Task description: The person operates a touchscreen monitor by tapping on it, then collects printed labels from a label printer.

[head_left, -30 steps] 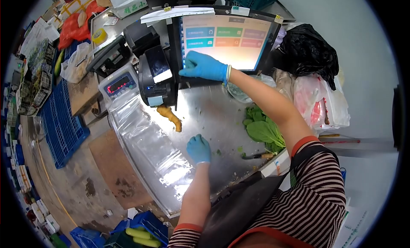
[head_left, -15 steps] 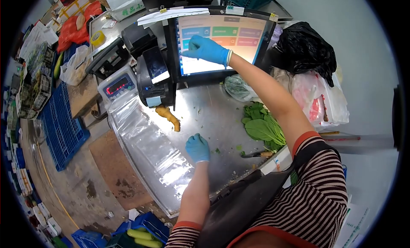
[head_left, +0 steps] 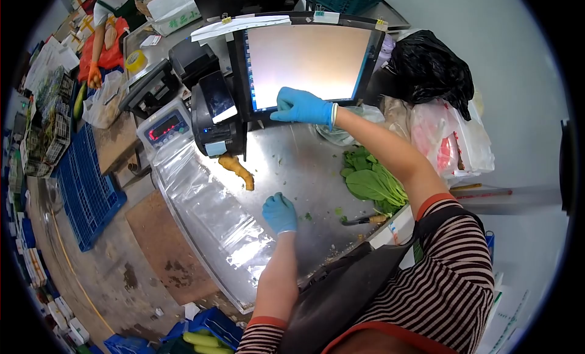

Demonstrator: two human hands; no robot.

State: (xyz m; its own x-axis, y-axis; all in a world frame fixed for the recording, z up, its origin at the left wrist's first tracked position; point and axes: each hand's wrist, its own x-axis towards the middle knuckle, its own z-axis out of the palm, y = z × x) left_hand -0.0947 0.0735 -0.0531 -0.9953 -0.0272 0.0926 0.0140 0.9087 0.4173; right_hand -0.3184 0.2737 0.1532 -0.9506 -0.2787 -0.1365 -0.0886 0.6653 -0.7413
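Note:
My right hand [head_left: 303, 106], in a blue glove, hangs in front of the lower edge of the monitor [head_left: 308, 61]. Its fingers are curled in and I see nothing held. Also blue-gloved, my left hand [head_left: 280, 213] rests on the metal counter [head_left: 292, 171] with fingers bent into a loose fist around nothing visible. A knobbly ginger root [head_left: 236, 170] lies just beyond it, below the black printer [head_left: 214, 116]. To the right are leafy greens [head_left: 373, 183] and a small knife [head_left: 364, 220]. Clear plastic bags [head_left: 207, 195] spread over the counter's left side.
A scale display [head_left: 164, 129] with red digits stands left of the printer. Wrapped greens [head_left: 347, 125] sit below the monitor. A black plastic bag [head_left: 432, 67] is piled at right. Another person's orange-gloved hand [head_left: 94, 76] appears at upper left, beyond a blue pallet [head_left: 88, 183].
My right hand has dropped from mid-screen to the monitor's lower edge. Coloured tiles on the screen have given way to a blank page. Another person has come into view at upper left.

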